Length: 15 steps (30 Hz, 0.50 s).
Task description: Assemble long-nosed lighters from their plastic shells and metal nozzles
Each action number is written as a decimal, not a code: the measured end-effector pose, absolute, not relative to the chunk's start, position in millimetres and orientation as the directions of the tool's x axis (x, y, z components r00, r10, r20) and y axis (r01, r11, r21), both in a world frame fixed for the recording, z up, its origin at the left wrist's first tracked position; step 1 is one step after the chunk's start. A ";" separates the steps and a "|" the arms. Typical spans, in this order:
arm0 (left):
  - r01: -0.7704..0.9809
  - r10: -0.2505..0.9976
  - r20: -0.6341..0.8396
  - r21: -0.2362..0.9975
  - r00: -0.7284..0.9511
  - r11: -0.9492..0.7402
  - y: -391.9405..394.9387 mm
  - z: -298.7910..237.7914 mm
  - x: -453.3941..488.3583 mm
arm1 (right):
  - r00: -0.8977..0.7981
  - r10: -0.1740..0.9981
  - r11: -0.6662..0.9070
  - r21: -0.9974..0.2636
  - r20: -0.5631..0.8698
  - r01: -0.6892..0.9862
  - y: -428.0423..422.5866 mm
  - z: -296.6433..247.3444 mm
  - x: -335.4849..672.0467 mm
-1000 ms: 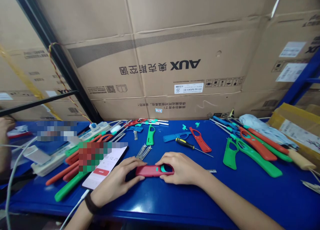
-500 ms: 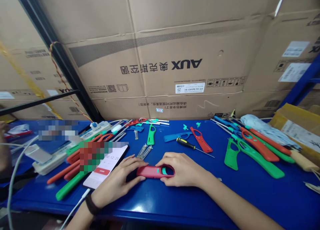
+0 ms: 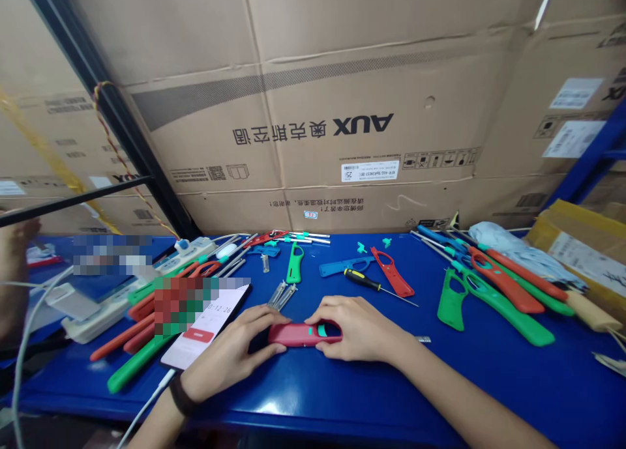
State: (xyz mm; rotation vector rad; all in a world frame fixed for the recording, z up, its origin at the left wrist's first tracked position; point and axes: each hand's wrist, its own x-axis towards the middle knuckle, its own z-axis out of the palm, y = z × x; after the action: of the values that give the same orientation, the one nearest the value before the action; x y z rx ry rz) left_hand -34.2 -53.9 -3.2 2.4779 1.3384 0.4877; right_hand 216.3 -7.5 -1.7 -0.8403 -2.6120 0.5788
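Note:
A red lighter handle (image 3: pixel 293 335) with a turquoise trigger lies sideways low over the blue table. My left hand (image 3: pixel 237 345) grips its plain left end between thumb and fingers. On the trigger end, my right hand (image 3: pixel 352 328) is closed around the looped part. Behind the handle are several clear fuel tanks (image 3: pixel 282 296) and a green handle shell (image 3: pixel 294 264). A black-and-yellow screwdriver (image 3: pixel 362 279) rests beyond my right hand, touching or close to a red shell (image 3: pixel 392 271) and a blue shell (image 3: pixel 345 266). A small metal part (image 3: pixel 423 339) shows beside my right wrist.
On the left are a phone with a timer (image 3: pixel 208 325), a pile of lighters (image 3: pixel 141 351) and a power strip (image 3: pixel 92 315). More lighters (image 3: pixel 508 309) lie at right before a yellow box (image 3: pixel 587 253). Cardboard (image 3: pixel 313 77) walls the back. Another person's arm (image 3: pixel 14 273) is at far left.
The red handle and both my hands stay almost in place. The other person's arm at far left has risen further into view. More of the metal part by my right wrist shows.

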 end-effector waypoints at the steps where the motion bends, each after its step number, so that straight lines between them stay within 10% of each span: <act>1: 0.746 0.841 0.163 0.396 0.516 -0.535 -54.7 -2.7 -33.6 | -0.767 0.614 0.742 -0.467 0.185 0.481 -7.4 -1.5 216.3; 15: 0.756 0.806 0.218 0.281 0.550 -0.591 -60.5 2.1 -30.6 | -0.776 0.606 0.750 -0.451 0.175 0.484 -4.4 4.7 217.9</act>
State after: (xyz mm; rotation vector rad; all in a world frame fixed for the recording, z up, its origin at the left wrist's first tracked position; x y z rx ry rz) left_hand -30.6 -60.5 2.1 2.6276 1.3345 0.4890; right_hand 217.9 -4.4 4.7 -0.8458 -2.6382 0.5554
